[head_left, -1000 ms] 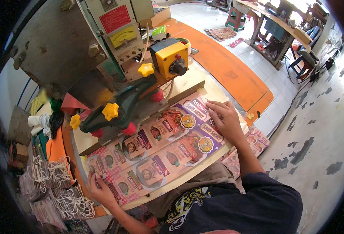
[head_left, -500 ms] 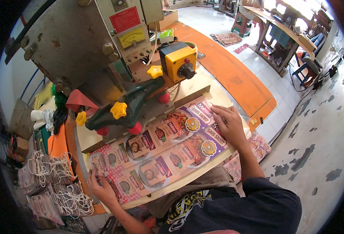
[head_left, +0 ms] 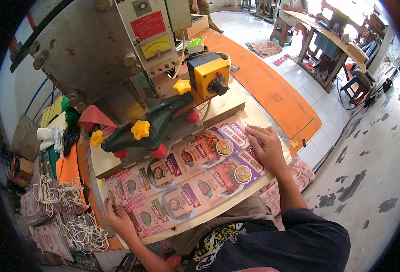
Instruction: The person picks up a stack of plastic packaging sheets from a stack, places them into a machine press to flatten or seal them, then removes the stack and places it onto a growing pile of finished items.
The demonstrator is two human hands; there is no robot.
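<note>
A long printed plastic sheet [head_left: 195, 174], in pink, purple and red check, lies flat on the cream work surface [head_left: 249, 109] in front of me. My left hand [head_left: 119, 221] grips its near left corner, the fingers curled at the edge. At the far right end my right hand [head_left: 269, 147] pinches the sheet's edge with bent fingers. Just beyond the sheet runs a straight metal bar [head_left: 222, 116]. Above that bar stands a press head with a dark green bracket [head_left: 163, 120], yellow star knobs [head_left: 140, 129] and red rounded feet [head_left: 158, 151].
A yellow control box [head_left: 209, 75] with a black dial sits on the machine. Bundles with white cords [head_left: 75, 213] lie at the left. More printed sheets [head_left: 302, 172] rest low at my right. An orange table [head_left: 263, 77] extends behind; a peeling wall [head_left: 358, 172] stands at the right.
Both hands keep nearly the same hold on the sheet, which lies almost as before. The view has shifted slightly. At the top, another person's leg and shoe have come into sight.
</note>
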